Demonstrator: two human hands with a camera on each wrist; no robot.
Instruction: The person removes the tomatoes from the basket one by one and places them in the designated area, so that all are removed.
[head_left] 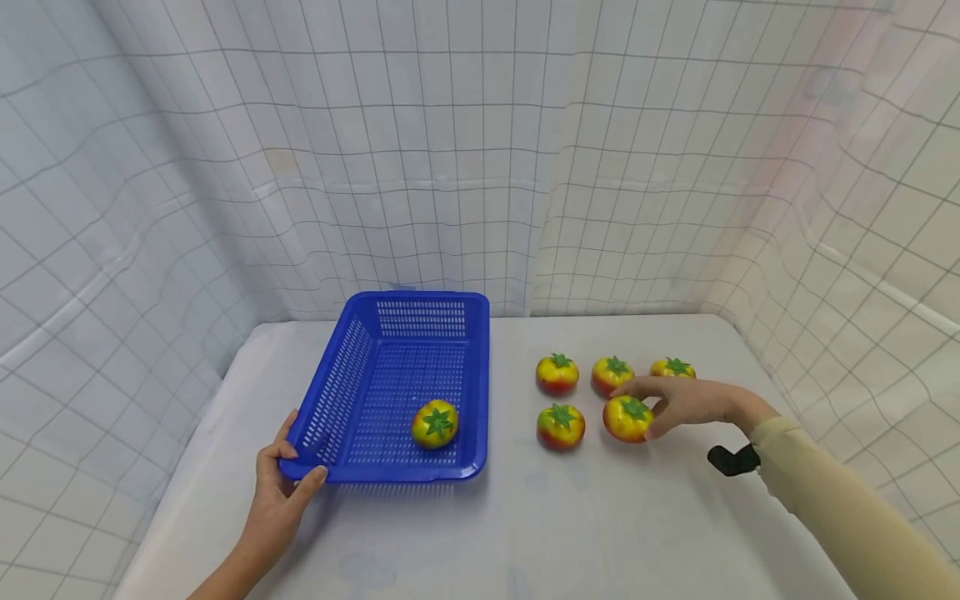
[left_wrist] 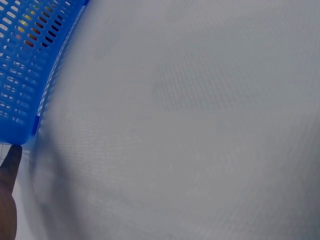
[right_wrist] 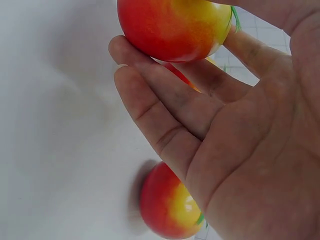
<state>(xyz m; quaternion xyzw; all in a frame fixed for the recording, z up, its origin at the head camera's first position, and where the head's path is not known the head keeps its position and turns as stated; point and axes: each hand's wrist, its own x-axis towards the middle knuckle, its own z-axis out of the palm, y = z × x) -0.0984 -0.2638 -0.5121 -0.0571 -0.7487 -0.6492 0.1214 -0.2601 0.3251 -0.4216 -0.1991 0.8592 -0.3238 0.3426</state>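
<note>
At the near-left corner of a blue plastic basket (head_left: 480, 367), my left hand (head_left: 279, 492) grips the rim, thumb on the near edge and fingers along the left side. Only the thumb (left_wrist: 9, 170) of it shows in the left wrist view, against the basket corner. One yellow-and-red tomato with a green star-shaped top (head_left: 435, 423) lies inside the basket, near its front right. My right hand (head_left: 686, 402) holds another tomato (head_left: 624, 419) between thumb and fingertips, to the right of the basket. In the right wrist view this tomato (right_wrist: 172, 30) sits at the fingers, away from the palm.
Beside the held one, a front tomato (head_left: 561, 427) stands on the white cloth. Behind are a back-left tomato (head_left: 557, 375), a middle one (head_left: 612, 375) and a right one (head_left: 672, 367), partly behind my right hand. Gridded white curtains (head_left: 480, 167) surround the table.
</note>
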